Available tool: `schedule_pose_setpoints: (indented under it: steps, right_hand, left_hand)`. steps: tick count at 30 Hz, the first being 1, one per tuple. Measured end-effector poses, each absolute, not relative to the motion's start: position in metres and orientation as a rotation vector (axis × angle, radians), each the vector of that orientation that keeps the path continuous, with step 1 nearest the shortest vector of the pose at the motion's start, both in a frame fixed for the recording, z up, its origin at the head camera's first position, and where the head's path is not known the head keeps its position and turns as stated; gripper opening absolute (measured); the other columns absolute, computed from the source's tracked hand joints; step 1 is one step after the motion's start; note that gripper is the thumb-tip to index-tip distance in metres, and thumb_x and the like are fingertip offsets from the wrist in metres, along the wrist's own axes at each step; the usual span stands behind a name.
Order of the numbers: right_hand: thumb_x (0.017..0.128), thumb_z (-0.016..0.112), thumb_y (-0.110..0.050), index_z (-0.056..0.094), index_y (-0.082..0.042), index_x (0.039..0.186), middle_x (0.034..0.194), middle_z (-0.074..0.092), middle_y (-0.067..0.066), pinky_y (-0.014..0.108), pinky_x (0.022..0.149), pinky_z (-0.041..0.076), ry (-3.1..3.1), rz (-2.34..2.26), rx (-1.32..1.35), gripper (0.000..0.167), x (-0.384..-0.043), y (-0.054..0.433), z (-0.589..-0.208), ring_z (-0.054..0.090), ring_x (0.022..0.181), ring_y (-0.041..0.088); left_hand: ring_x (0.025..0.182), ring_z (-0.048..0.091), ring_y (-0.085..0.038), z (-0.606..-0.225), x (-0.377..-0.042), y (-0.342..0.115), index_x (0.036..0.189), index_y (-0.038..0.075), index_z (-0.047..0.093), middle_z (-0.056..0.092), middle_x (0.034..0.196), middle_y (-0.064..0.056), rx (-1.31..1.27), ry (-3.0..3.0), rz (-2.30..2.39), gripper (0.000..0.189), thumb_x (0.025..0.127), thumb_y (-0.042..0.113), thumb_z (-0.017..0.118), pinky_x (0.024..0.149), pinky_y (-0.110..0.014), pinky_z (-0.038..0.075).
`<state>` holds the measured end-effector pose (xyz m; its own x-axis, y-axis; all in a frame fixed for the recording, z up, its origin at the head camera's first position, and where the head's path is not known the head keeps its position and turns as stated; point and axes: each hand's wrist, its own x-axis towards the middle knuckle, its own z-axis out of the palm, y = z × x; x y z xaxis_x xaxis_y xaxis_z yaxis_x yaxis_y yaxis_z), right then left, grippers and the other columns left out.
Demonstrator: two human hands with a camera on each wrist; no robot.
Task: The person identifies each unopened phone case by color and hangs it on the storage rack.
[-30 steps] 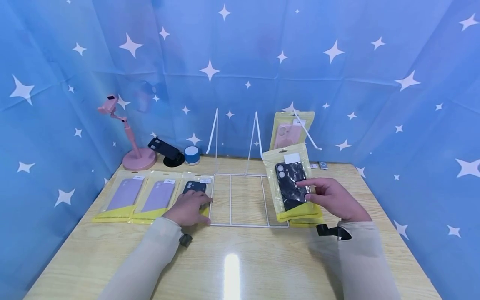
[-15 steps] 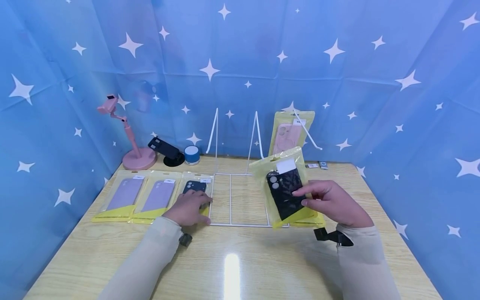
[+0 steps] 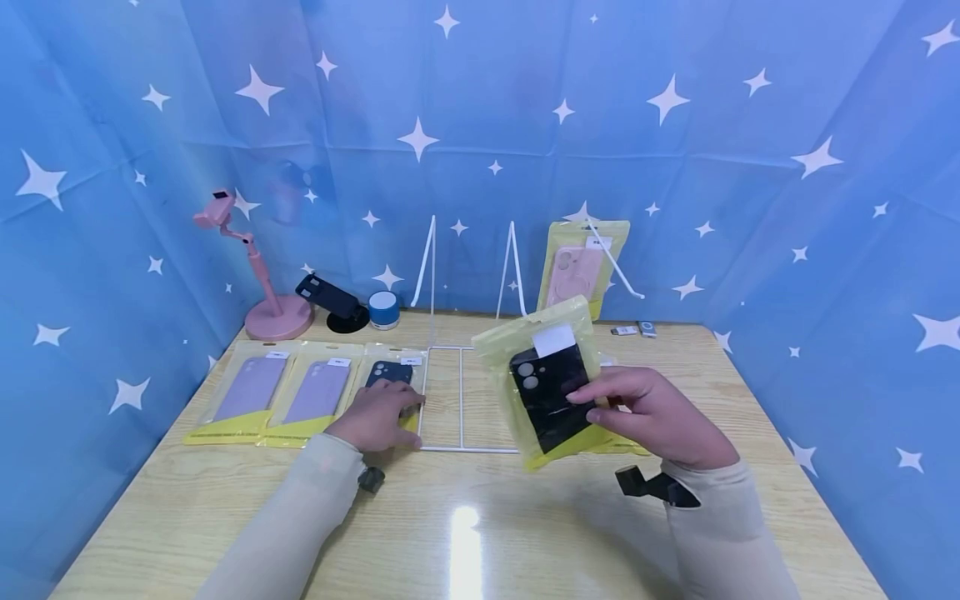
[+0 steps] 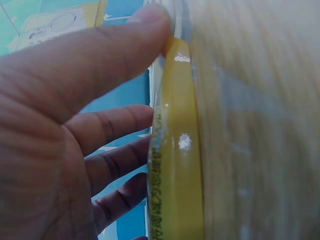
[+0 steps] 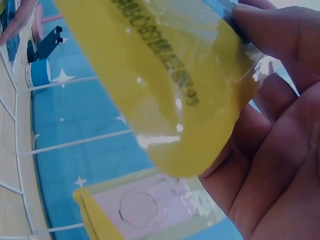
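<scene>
My right hand [image 3: 660, 412] pinches a clear-and-yellow pouch with a black phone case [image 3: 551, 400] inside, held tilted above the table. In the right wrist view its yellow printed end [image 5: 165, 95] fills the middle, thumb on one face. My left hand [image 3: 378, 412] rests on a pouch holding a dark phone case [image 3: 390, 372], flat on the table. The left wrist view has thumb and fingers touching that pouch's yellow edge [image 4: 182, 135]. Beneath the held pouch, a yellow strip [image 3: 626, 448] of another pouch shows, mostly hidden.
A white wire rack [image 3: 462, 400] stands mid-table with upright hooks; a pouch with a pink phone case [image 3: 573, 271] hangs at its right. Two pouches with purple cases [image 3: 251, 387] lie left. Behind are a pink stand [image 3: 277, 318], a black phone holder [image 3: 330, 297] and a blue cylinder [image 3: 384, 311].
My right hand has moved the pouch with the black phone case left and slightly down, tilting it further and uncovering more of the hanging pink-case pouch. The left hand has stayed put.
</scene>
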<state>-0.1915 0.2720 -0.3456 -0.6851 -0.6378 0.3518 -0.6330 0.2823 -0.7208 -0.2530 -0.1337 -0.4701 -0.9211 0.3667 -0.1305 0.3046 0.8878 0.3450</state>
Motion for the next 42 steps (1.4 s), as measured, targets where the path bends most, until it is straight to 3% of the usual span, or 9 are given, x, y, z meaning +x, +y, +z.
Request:
schedule_pose_setpoints:
  steps: [6, 15, 23, 31, 39, 42]
  right_hand:
    - [0.095, 0.068, 0.010, 0.079, -0.015, 0.122, 0.086, 0.064, -0.003, 0.028, 0.053, 0.044, 2.544, -1.397, -1.237, 0.038, -0.189, 0.267, -0.346, 0.047, 0.064, 0.015]
    - [0.100, 0.067, 0.001, 0.075, -0.014, 0.130, 0.083, 0.057, -0.001, 0.027, 0.052, 0.045, 2.577, -1.383, -1.062, 0.035, -0.192, 0.265, -0.348, 0.044, 0.058, 0.014]
    - [0.100, 0.065, 0.002, 0.073, -0.018, 0.133, 0.069, 0.043, -0.001, 0.029, 0.051, 0.044, 2.603, -1.400, -0.982, 0.039, -0.198, 0.260, -0.352, 0.039, 0.053, 0.016]
    - [0.097, 0.067, 0.004, 0.074, -0.018, 0.133, 0.082, 0.055, 0.006, 0.027, 0.050, 0.046, 2.687, -1.452, -0.843, 0.043, -0.207, 0.245, -0.367, 0.046, 0.053, 0.015]
    - [0.097, 0.067, 0.005, 0.073, -0.012, 0.133, 0.072, 0.045, 0.004, 0.025, 0.048, 0.041, 2.685, -1.565, -0.833, 0.041, -0.213, 0.229, -0.382, 0.038, 0.050, 0.011]
    - [0.097, 0.067, 0.005, 0.072, -0.010, 0.134, 0.082, 0.057, 0.006, 0.025, 0.048, 0.041, 2.671, -1.624, -0.833, 0.040, -0.216, 0.224, -0.389, 0.040, 0.051, 0.011]
  left_hand:
    - [0.142, 0.046, -0.033, -0.470, -0.253, -0.134, 0.146, 0.021, 0.065, 0.056, 0.154, -0.007, 0.512, 2.867, 0.488, 0.072, 0.082, 0.044, 0.090, 0.120, -0.057, 0.036]
    - [0.142, 0.047, -0.034, -0.473, -0.254, -0.135, 0.145, 0.021, 0.065, 0.056, 0.154, -0.008, 0.541, 2.878, 0.466, 0.072, 0.082, 0.045, 0.090, 0.118, -0.059, 0.037]
    - [0.141, 0.047, -0.034, -0.471, -0.253, -0.135, 0.145, 0.020, 0.065, 0.056, 0.154, -0.008, 0.540, 2.872, 0.484, 0.072, 0.082, 0.044, 0.090, 0.118, -0.059, 0.037]
    - [0.141, 0.048, -0.033, -0.473, -0.254, -0.135, 0.145, 0.020, 0.065, 0.057, 0.154, -0.008, 0.542, 2.877, 0.481, 0.072, 0.082, 0.044, 0.090, 0.118, -0.059, 0.037]
    - [0.140, 0.048, -0.033, -0.472, -0.254, -0.135, 0.145, 0.021, 0.065, 0.057, 0.154, -0.008, 0.531, 2.872, 0.483, 0.072, 0.082, 0.044, 0.090, 0.118, -0.059, 0.037]
    - [0.141, 0.047, -0.032, -0.472, -0.255, -0.134, 0.145, 0.022, 0.065, 0.056, 0.154, -0.007, 0.515, 2.869, 0.485, 0.072, 0.082, 0.044, 0.090, 0.119, -0.058, 0.036]
